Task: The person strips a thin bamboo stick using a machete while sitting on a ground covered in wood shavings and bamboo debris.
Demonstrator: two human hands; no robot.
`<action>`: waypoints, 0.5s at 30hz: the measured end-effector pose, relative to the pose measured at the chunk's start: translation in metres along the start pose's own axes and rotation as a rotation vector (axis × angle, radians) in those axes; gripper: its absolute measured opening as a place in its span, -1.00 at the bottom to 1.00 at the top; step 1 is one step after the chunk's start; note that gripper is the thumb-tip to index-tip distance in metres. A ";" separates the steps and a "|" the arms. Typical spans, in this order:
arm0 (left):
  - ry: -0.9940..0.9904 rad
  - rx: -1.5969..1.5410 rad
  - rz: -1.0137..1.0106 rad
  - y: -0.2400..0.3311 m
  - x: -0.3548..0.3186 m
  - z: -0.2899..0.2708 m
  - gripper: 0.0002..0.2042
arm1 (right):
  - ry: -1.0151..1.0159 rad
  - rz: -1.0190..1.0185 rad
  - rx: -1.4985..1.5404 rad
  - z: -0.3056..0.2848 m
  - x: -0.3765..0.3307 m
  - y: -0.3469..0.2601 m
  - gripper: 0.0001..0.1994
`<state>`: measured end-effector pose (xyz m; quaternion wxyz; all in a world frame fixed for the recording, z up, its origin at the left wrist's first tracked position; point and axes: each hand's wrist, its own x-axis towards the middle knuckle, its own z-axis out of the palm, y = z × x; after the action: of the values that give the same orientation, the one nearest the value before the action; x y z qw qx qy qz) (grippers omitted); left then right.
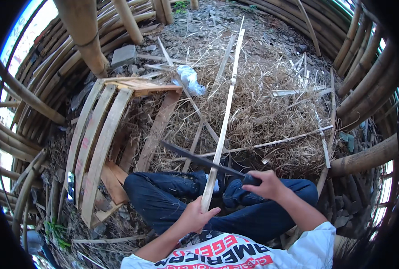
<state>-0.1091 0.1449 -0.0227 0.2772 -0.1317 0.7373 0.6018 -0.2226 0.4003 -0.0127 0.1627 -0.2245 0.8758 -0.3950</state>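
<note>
My left hand (197,216) is closed around the near end of a long, pale bamboo strip (227,107), which slants up and away across the middle of the view. In my right hand (266,184) is the dark handle of a machete (195,157). Its long black blade points left and crosses the strip a little beyond my left hand; whether the edge presses into the strip I cannot tell. Both hands are over my crossed legs in blue jeans (159,197).
A wooden slatted crate (102,148) lies to the left. Ahead spreads a heap of dry shavings (271,107) with loose strips and a crumpled plastic bag (189,80). A grey block (124,55) sits behind the crate. Bamboo poles (365,157) enclose both sides.
</note>
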 end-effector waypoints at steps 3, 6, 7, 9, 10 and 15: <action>0.016 -0.030 0.132 -0.009 -0.010 -0.007 -0.52 | -0.040 -0.047 0.052 0.019 0.003 -0.006 -0.65; 0.023 -0.129 0.096 -0.012 -0.019 -0.015 -0.58 | -0.049 -0.046 0.011 0.019 0.019 -0.007 -0.65; -0.004 -0.133 0.057 -0.010 -0.020 -0.017 -0.60 | -0.059 -0.024 -0.006 0.014 0.027 -0.006 -0.66; -0.065 -0.215 -0.044 -0.005 -0.025 -0.019 -0.67 | 0.034 0.008 -0.067 0.011 0.047 -0.003 -0.68; -0.084 -0.274 -0.044 -0.003 -0.025 -0.019 -0.69 | 0.029 0.101 -0.026 0.008 0.055 0.000 -0.68; -0.115 -0.398 -0.070 0.004 -0.021 -0.019 -0.75 | 0.285 0.283 0.185 0.057 0.083 0.008 -0.76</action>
<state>-0.0988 0.1243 -0.0051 0.3082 -0.1748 0.5820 0.7320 -0.2682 0.3265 -0.0641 0.1109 -0.0252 0.8727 -0.4747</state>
